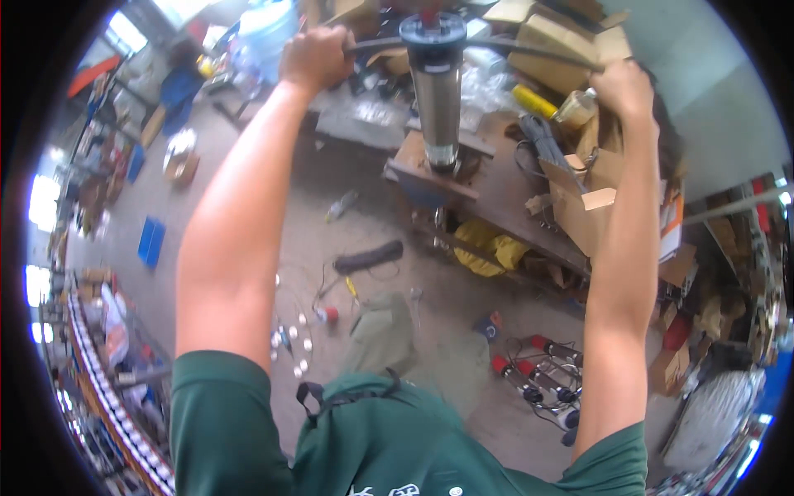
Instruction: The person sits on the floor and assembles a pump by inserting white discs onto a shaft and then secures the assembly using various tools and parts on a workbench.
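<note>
The grey floor (pixel 141 289) spreads across the scene, and a brown workbench (pixel 517 186) stands on its far right part. An open cardboard box (pixel 571 202) sits toward the bench's right side, and a yellow cloth-like bundle (pixel 490 248) lies below the bench top. A long dark bar (pixel 529 51) runs left to right across the far side, by the black head of a steel cylinder (pixel 437 103), which stands roughly upright at the bench's left end, its foot at a metal holder (pixel 426 178). A blue bin (pixel 150 241) rests on the left. The left hand (pixel 317 59) and right hand (pixel 624 87), well apart, each close around opposite ends of the bar. A small clear bottle (pixel 341 205) lies left of the bench.
</note>
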{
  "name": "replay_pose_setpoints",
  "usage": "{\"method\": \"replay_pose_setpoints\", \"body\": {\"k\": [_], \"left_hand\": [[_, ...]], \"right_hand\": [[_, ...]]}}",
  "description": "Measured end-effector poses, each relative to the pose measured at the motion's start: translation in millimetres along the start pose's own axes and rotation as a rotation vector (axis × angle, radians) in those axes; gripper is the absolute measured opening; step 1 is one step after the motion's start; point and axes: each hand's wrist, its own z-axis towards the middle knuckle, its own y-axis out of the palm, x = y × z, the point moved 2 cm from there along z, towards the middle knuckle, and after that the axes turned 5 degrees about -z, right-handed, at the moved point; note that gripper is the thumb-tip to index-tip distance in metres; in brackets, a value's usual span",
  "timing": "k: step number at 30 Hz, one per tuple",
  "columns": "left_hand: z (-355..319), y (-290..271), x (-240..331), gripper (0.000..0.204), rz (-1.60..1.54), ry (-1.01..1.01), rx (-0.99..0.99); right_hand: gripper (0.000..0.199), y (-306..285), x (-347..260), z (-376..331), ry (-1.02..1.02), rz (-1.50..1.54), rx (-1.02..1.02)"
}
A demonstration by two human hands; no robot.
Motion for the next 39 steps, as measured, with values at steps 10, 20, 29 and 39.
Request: {"method": "replay_pose_setpoints", "body": {"k": [10, 20, 29, 39], "left_hand": [[59, 59, -8, 0.022, -0.293, 0.339, 0.223], [82, 87, -14, 0.02, -0.341, 0.36, 0.102], [71, 49, -11, 0.021, -0.416, 0.292, -0.03], [76, 81, -4, 0.014, -0.455, 0.423, 0.095]], "right_hand": [[0.039, -56, -14, -110, 0.406, 0.007, -0.058], [0.039, -76, -47, -150, 0.507, -0.041, -0.12], [0.042, -73, -39, -151, 0.434, -0.096, -0.082], [0.034, -84, -39, -172, 0.48, -0.046, 0.035]]}}
